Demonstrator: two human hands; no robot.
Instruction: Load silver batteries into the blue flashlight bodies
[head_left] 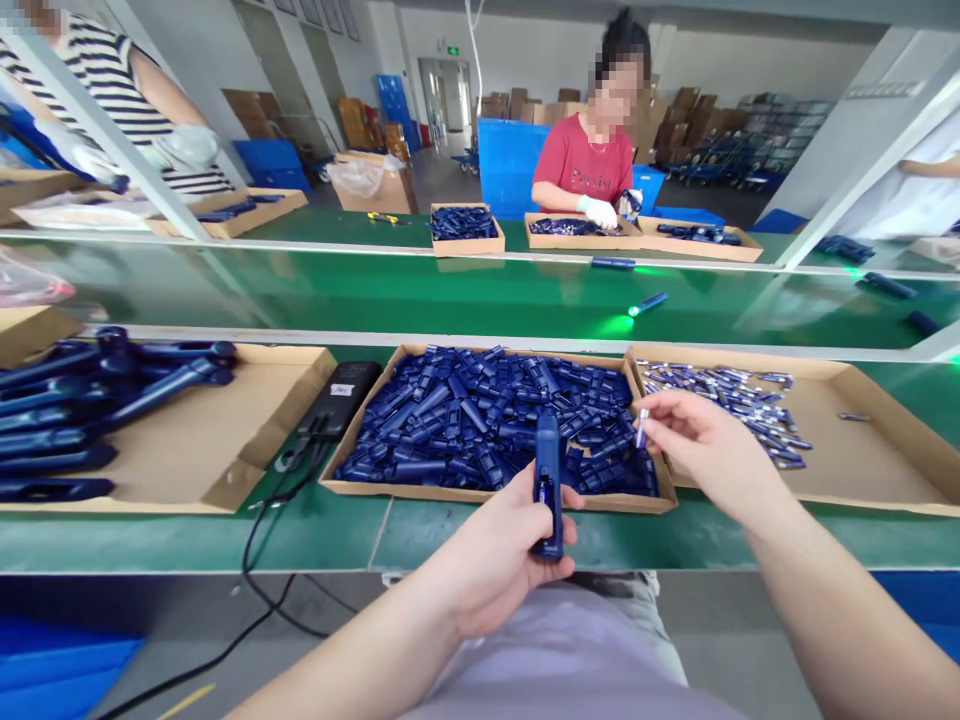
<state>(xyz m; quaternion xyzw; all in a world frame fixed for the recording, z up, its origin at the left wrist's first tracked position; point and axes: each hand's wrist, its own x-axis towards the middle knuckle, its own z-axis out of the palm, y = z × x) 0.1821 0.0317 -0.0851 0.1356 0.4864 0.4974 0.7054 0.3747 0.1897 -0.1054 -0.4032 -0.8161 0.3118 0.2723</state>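
In my left hand (pixel 506 560) is a dark blue handheld casing (pixel 549 450), upright, with a slot along its lower part and my thumb on that slot. My right hand (pixel 697 440) pinches a small shiny silver-and-purple part (pixel 641 428) between thumb and fingertips, above the edge where two cardboard trays meet. Behind my left hand lies a tray (pixel 420 490) heaped with small dark blue plastic pieces (pixel 465 410). Under and beyond my right hand, another tray (pixel 885 440) holds many loose small metallic parts (pixel 757 410).
On the left, a cardboard tray (pixel 180 460) holds larger blue casings (pixel 52 410). A black power bank (pixel 341 395) with cables stands between trays. Beyond a rail, lit blue devices (pixel 649 304) lie on a green belt (pixel 450 295). A co-worker in red (pixel 585 165) works opposite.
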